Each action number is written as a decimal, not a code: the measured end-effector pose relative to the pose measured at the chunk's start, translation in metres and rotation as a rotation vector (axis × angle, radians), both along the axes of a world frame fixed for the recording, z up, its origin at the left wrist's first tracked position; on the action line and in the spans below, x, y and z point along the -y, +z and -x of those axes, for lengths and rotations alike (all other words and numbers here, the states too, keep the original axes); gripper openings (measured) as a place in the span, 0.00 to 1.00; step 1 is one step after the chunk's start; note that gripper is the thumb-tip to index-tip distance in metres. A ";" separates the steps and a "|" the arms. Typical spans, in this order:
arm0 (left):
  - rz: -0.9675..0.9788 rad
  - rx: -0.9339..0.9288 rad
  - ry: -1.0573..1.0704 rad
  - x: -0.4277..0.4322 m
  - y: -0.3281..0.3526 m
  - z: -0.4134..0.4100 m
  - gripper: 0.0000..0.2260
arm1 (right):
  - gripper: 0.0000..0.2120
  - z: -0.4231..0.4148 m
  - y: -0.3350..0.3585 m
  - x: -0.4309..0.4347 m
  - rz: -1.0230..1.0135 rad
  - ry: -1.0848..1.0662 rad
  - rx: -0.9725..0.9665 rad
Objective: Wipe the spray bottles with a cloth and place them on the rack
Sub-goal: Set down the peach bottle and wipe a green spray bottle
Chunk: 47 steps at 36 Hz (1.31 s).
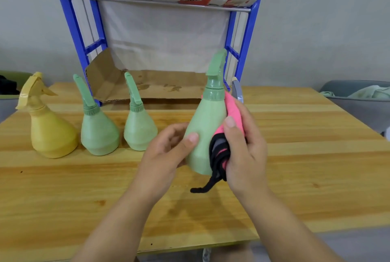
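Note:
My left hand (168,147) grips the lower body of a green spray bottle (205,128), held upright just above the wooden table (295,156). My right hand (244,145) presses a pink cloth with black trim (221,152) against the bottle's right side; a black strip of it dangles below. Three more bottles stand in a row at the left: a yellow bottle (49,126), a green bottle (98,128) and a second, smaller-looking green bottle (139,126). The blue rack (244,36) stands behind them, its shelves lined with cardboard (160,86).
A metal rail (160,3) crosses the rack's upper shelf. A grey bin with pale fabric (363,97) sits off the table at the right, and another container (8,93) at the left. A small grey object (237,90) pokes up behind my right hand.

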State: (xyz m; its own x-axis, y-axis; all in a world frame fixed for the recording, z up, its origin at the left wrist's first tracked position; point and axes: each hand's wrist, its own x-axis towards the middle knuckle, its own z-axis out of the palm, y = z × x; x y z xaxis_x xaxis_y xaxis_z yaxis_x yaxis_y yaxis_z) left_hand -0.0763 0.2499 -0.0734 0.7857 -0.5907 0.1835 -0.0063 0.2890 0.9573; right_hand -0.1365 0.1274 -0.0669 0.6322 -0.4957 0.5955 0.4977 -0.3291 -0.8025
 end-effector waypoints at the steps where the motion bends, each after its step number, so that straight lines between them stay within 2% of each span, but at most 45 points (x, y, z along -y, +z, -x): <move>1: 0.006 0.011 0.009 0.000 -0.001 0.000 0.18 | 0.21 0.000 0.000 -0.001 0.058 -0.013 -0.007; 4: 0.052 0.004 -0.002 -0.004 -0.002 -0.003 0.24 | 0.20 0.002 0.003 -0.002 0.142 0.014 0.004; 6: 0.061 0.007 -0.052 -0.009 0.001 -0.006 0.28 | 0.20 0.004 0.007 0.002 0.096 0.100 0.038; 11: 0.050 -0.019 -0.145 -0.011 0.005 -0.005 0.31 | 0.23 0.008 0.014 0.011 -0.029 0.240 -0.020; 13: 0.026 -0.020 -0.142 -0.009 0.004 -0.003 0.31 | 0.23 0.008 0.014 0.010 -0.012 0.205 -0.032; 16: 0.022 -0.014 -0.095 -0.005 0.002 -0.003 0.23 | 0.22 0.007 0.010 0.009 0.022 0.136 -0.044; 19: 0.040 -0.024 -0.044 -0.003 0.000 -0.001 0.19 | 0.21 0.005 0.006 0.009 0.121 0.065 -0.047; 22: 0.085 -0.004 -0.057 -0.001 0.001 0.003 0.23 | 0.22 0.004 0.004 0.007 0.285 0.025 -0.028; 24: 0.085 0.008 -0.040 -0.002 0.001 0.003 0.26 | 0.22 0.003 0.004 0.008 0.306 0.056 -0.025; 31: 0.069 0.084 -0.070 -0.010 0.006 0.003 0.26 | 0.18 0.009 0.015 0.016 -0.118 0.414 -0.107; 39: 0.110 0.031 0.014 -0.009 0.006 0.003 0.27 | 0.16 0.013 0.010 0.007 -0.165 0.407 -0.069; 42: 0.138 -0.035 0.120 -0.007 0.008 0.002 0.22 | 0.15 0.016 0.005 -0.002 -0.112 0.360 -0.045; 47: 0.160 -0.094 0.202 -0.002 0.011 0.003 0.15 | 0.26 0.015 -0.002 -0.013 0.183 0.185 -0.046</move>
